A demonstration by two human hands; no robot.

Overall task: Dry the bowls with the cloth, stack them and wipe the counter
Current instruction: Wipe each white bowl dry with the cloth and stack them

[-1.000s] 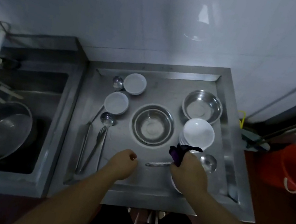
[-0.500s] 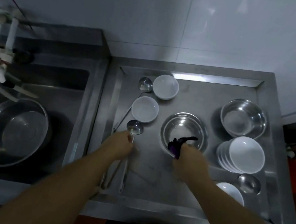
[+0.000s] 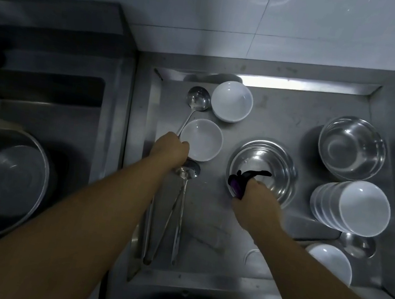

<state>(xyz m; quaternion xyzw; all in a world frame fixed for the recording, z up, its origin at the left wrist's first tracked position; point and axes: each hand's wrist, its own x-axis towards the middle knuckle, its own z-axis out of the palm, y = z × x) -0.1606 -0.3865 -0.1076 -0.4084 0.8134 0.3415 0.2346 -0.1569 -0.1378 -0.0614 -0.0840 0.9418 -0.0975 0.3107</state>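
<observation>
My left hand reaches to the left rim of a small white bowl, with fingers curled at its edge. A dark purple cloth is bunched in my right hand, and its tip hangs over the near rim of a steel bowl in the middle of the steel counter. Another white bowl sits at the back. On the right are a stack of white bowls, a second steel bowl and, near the front, a single white bowl.
Ladles and long utensils lie along the counter's left side. A small ladle lies by the bowl stack. A large steel basin sits in the sink to the left. A tiled wall rises behind.
Both hands have moved away from me. The left went from the near counter to the white bowl's rim. The right carried the cloth left to the middle steel bowl.
</observation>
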